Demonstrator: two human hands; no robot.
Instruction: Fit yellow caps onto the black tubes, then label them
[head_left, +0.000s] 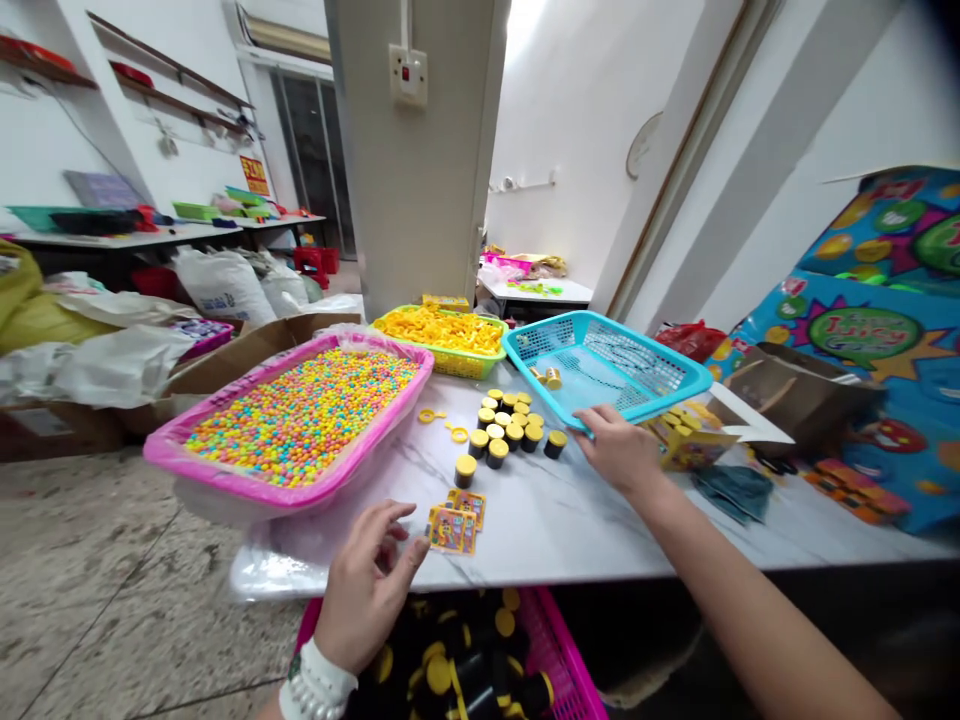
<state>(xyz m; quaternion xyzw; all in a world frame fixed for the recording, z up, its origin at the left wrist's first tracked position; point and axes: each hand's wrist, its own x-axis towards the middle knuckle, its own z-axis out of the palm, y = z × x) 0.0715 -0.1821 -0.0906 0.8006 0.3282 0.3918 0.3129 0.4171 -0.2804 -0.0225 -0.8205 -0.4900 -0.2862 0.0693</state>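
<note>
My left hand (371, 575), wearing a white bracelet, is at the table's front edge with fingers apart and nothing in them, beside a few small printed cards (457, 522). My right hand (619, 450) has its fingers at the near left corner of the blue basket (637, 408), pinched on the rim. Inside that basket lie a couple of small gold-coloured pieces (553, 378). Several black jars with yellow lids (496, 453) stand grouped between my hands, left of the basket. Two yellow ring-shaped pieces (457, 433) lie left of the jars.
A pink tray (169, 455) of colourful candy balls is at the left. Behind stands a green basket (457, 362) of yellow pieces. Below the table edge, a magenta basket (574, 670) holds more jars. An open box (690, 450) and dark cloth (735, 490) lie right.
</note>
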